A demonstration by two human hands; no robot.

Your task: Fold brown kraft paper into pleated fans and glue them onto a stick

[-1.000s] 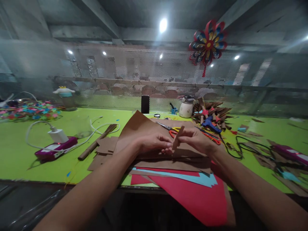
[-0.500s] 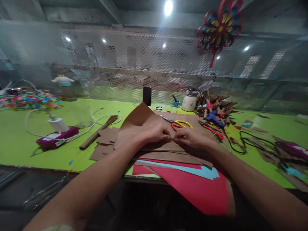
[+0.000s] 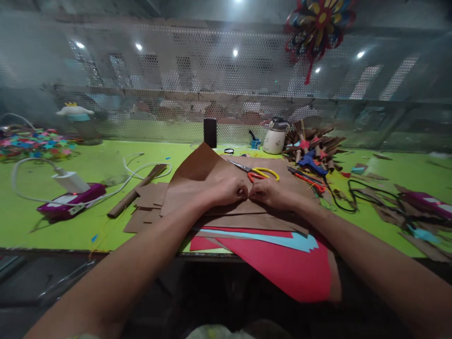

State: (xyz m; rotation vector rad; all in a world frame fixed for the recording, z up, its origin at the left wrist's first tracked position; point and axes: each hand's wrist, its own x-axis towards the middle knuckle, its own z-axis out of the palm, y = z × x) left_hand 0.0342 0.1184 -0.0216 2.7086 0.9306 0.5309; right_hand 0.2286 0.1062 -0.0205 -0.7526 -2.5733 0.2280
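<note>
Here's the brown paper point(image 3: 197, 179), stacked at the middle of the green table's point(image 3: 74, 230) near edge, and right over it come the left hand point(image 3: 231, 190) and right hand point(image 3: 270, 193), fingers curled in tight, tips almost meeting; what's between them, I can't tell! Scissors point(image 3: 248, 169) lie just beyond, on the paper. Red paper point(image 3: 282, 268) droops over the near edge. Toward the far edge, a white bottle point(image 3: 274, 141); colourful stars point(image 3: 33, 143) crowd the far left corner.

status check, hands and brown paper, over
Left hand, right hand curled close together over brown paper. Anything held hidden. Scissors lie just beyond.
</note>
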